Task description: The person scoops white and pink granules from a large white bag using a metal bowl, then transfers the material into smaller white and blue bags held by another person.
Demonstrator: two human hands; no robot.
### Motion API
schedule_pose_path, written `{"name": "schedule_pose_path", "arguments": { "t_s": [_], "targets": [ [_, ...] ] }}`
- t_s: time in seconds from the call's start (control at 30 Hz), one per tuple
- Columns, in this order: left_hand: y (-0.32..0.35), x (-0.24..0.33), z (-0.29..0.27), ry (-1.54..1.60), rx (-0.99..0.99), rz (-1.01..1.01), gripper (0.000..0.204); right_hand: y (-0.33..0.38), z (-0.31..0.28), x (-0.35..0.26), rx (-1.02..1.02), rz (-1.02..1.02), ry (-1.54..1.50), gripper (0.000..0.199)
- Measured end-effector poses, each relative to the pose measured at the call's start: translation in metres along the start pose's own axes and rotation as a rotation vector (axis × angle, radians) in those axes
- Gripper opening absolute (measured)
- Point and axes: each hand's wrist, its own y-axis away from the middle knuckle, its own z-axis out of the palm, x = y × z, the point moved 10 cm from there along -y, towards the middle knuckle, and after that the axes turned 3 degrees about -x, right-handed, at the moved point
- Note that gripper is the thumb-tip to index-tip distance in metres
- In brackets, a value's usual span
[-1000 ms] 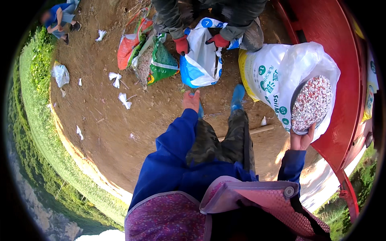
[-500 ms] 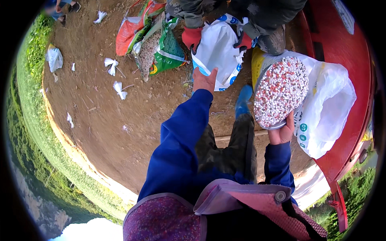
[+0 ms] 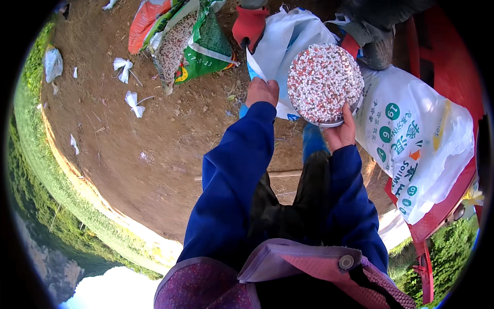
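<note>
My right hand (image 3: 341, 132) grips the near rim of a round metal basin, thumb over the edge. Pink and white fertilizer granules (image 3: 325, 82) heap in it and hide most of the metal. The basin is over the right part of a white sack (image 3: 280, 49), whose mouth is spread. My left hand (image 3: 262, 92) is closed on the sack's near left edge. A co-worker's red-gloved hand (image 3: 250, 27) holds the far left edge, and the other red glove (image 3: 350, 45) is at the right, partly behind the basin.
A printed white sack (image 3: 396, 118) leans by red metal bodywork (image 3: 455, 56) at the right. Green (image 3: 211, 49) and orange (image 3: 146, 23) sacks stand at the far left, granules showing. White scraps (image 3: 134, 104) lie on the dirt. A blue boot (image 3: 313, 141) is below the basin.
The basin in my right hand has moved left, from above the printed sack to over the spread sack. My left hand, earlier open at the sack's edge, has closed on it.
</note>
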Motion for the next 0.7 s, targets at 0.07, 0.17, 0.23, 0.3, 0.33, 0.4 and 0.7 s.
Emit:
{"name": "schedule_pose_path", "arguments": {
  "t_s": [0.07, 0.17, 0.23, 0.3, 0.33, 0.4, 0.7],
  "targets": [
    [0.004, -0.011, 0.001, -0.037, -0.045, -0.035, 0.036, -0.027, -0.013, 0.005, -0.004, -0.008, 0.029, 0.045],
    [0.004, -0.028, -0.016, -0.020, 0.050, 0.086, 0.024, -0.050, -0.003, 0.006, 0.049, -0.155, 0.308, 0.053],
    [0.014, -0.027, -0.016, -0.004, 0.015, 0.085, 0.024, -0.065, 0.000, 0.008, 0.141, -0.208, 0.470, 0.057],
    [0.018, -0.022, -0.022, 0.035, 0.059, 0.171, 0.022, -0.080, 0.008, 0.012, 0.233, -0.253, 0.753, 0.070],
    [0.019, -0.026, -0.020, 0.041, 0.071, 0.170, 0.022, -0.091, 0.011, 0.014, 0.318, -0.340, 0.914, 0.070],
    [0.030, -0.010, -0.011, 0.217, 0.013, 0.241, 0.022, -0.097, 0.045, 0.006, 0.399, -0.775, 1.669, 0.070],
    [0.030, -0.033, -0.030, 0.344, 0.064, 0.248, 0.021, -0.070, 0.070, 0.038, 0.478, -0.659, 1.970, 0.072]
  ]
}}
